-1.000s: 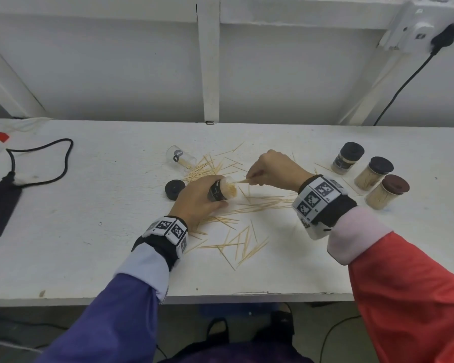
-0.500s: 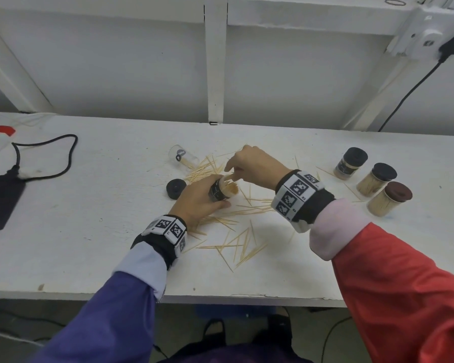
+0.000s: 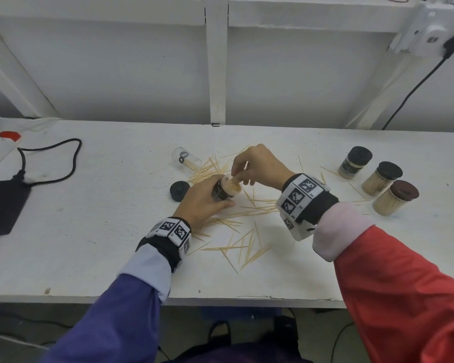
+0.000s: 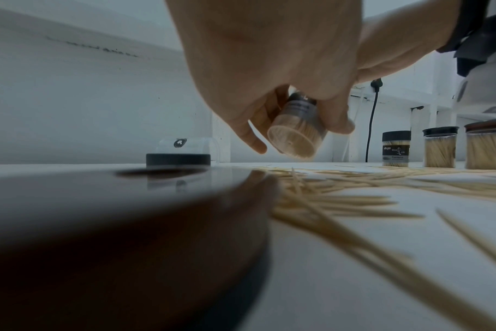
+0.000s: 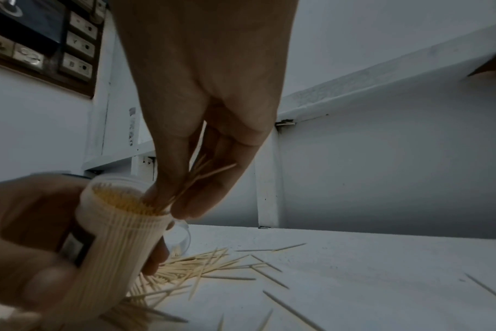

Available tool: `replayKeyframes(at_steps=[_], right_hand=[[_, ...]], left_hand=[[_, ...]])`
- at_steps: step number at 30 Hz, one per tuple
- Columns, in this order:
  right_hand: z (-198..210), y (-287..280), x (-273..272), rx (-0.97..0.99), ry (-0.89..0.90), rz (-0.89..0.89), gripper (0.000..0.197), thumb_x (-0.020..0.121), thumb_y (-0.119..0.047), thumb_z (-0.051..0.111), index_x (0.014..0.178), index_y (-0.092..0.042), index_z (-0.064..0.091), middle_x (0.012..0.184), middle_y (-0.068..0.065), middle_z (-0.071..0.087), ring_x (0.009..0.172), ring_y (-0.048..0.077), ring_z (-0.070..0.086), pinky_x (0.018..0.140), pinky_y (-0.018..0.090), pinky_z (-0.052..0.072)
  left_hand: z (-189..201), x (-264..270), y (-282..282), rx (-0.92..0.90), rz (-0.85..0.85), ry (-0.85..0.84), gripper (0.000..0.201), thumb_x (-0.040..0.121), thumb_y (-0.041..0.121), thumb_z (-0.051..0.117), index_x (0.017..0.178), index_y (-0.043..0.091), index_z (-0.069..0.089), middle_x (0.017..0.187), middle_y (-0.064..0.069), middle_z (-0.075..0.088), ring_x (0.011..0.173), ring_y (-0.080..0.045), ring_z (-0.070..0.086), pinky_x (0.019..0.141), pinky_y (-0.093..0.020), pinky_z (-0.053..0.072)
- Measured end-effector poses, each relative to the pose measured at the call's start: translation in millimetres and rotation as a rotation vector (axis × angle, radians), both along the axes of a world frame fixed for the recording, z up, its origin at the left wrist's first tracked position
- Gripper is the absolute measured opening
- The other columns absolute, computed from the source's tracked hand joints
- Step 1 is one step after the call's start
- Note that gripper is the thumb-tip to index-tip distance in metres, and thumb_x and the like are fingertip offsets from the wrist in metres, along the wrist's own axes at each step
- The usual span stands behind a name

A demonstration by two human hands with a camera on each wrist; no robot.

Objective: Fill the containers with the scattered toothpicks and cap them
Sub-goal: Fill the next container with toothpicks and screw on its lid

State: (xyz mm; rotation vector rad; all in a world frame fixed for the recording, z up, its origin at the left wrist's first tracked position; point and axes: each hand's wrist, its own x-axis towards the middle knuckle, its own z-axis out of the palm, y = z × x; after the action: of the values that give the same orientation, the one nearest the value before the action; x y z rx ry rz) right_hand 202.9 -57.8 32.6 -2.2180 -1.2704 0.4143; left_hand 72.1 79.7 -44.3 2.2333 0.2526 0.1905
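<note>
My left hand (image 3: 205, 200) grips a clear, uncapped container (image 3: 227, 189) packed with toothpicks, tilted with its mouth up and to the right. In the left wrist view the container (image 4: 296, 136) shows its base toward the camera. My right hand (image 3: 254, 166) pinches a few toothpicks (image 5: 201, 177) and holds their tips in the container mouth (image 5: 124, 197). Loose toothpicks (image 3: 244, 244) lie scattered on the white table (image 3: 89, 231) around both hands. A black cap (image 3: 179, 189) lies left of the held container. An almost empty clear container (image 3: 185, 159) lies on its side behind the cap.
Three capped, filled containers (image 3: 382, 178) stand at the right of the table. A black power adapter (image 3: 3, 203) with its cable lies at the far left. A white wall with a post rises behind the table. A plug and cable hang at the upper right.
My right hand has moved left from the table to the container mouth, bringing toothpicks with it. My left hand has kept hold of the container and tilted it a little more upright.
</note>
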Motion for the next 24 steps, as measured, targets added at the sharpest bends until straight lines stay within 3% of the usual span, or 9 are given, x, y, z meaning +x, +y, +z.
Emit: replayKeyframes(at_steps=[2,6,9,15,19,22,24], right_hand=[[-1,0,1,0.016,0.113,-0.015,0.008,0.076,-0.004,0.078,0.079,-0.003,0.071,0.068,0.008,0.069,0.05,0.009,0.064,0.049,0.022,0.053],[-2,-1,6,0.089,0.37,-0.091,0.01,0.082,-0.012,0.075,0.083,-0.002,0.073,0.074,0.011,0.07,0.064,0.022,0.069,0.059,0.029,0.058],[0,-3,10,0.054,0.459,-0.112,0.012,0.088,-0.01,0.068,0.093,0.0,0.071,0.08,0.011,0.069,0.067,0.015,0.068,0.061,0.025,0.056],[6,-4,14,-0.032,0.348,-0.075,0.028,0.078,0.013,0.061,0.097,-0.006,0.071,0.097,0.012,0.069,0.077,0.017,0.066,0.07,0.022,0.055],[5,1,8,-0.021,0.141,-0.054,0.015,0.077,0.004,0.072,0.088,-0.006,0.072,0.082,0.008,0.071,0.067,0.019,0.069,0.059,0.014,0.053],[2,5,2,0.006,0.03,-0.027,0.01,0.075,0.001,0.076,0.079,-0.006,0.07,0.069,-0.002,0.065,0.058,0.015,0.066,0.054,0.015,0.05],[-1,8,-2,0.013,-0.012,-0.033,0.012,0.075,-0.003,0.078,0.075,-0.009,0.067,0.068,-0.001,0.064,0.056,0.015,0.065,0.052,0.016,0.05]], left_hand=[[-1,0,0,-0.007,-0.001,-0.002,0.054,0.076,0.035,0.082,0.122,0.027,0.056,0.105,0.016,0.064,0.097,0.001,0.057,0.08,-0.011,0.04],[-2,0,1,-0.013,-0.003,-0.023,0.051,0.076,0.035,0.081,0.121,0.027,0.057,0.107,0.015,0.065,0.1,-0.002,0.058,0.085,-0.019,0.044],[-3,1,2,0.002,-0.001,-0.026,0.056,0.076,0.036,0.082,0.124,0.025,0.057,0.112,0.012,0.065,0.102,-0.004,0.057,0.085,-0.014,0.041],[-5,2,3,0.013,-0.015,-0.03,0.056,0.076,0.037,0.082,0.125,0.025,0.056,0.113,0.012,0.064,0.104,-0.004,0.057,0.084,-0.013,0.04],[-5,2,3,0.021,-0.015,-0.026,0.055,0.075,0.036,0.082,0.123,0.025,0.057,0.111,0.012,0.064,0.103,-0.004,0.058,0.082,-0.01,0.039],[-4,3,2,0.035,-0.019,-0.021,0.054,0.076,0.034,0.082,0.123,0.023,0.057,0.11,0.012,0.064,0.1,-0.005,0.057,0.081,-0.008,0.037],[-3,2,2,0.039,-0.022,-0.02,0.054,0.076,0.035,0.082,0.123,0.023,0.057,0.11,0.011,0.064,0.1,-0.005,0.057,0.081,-0.009,0.038]])
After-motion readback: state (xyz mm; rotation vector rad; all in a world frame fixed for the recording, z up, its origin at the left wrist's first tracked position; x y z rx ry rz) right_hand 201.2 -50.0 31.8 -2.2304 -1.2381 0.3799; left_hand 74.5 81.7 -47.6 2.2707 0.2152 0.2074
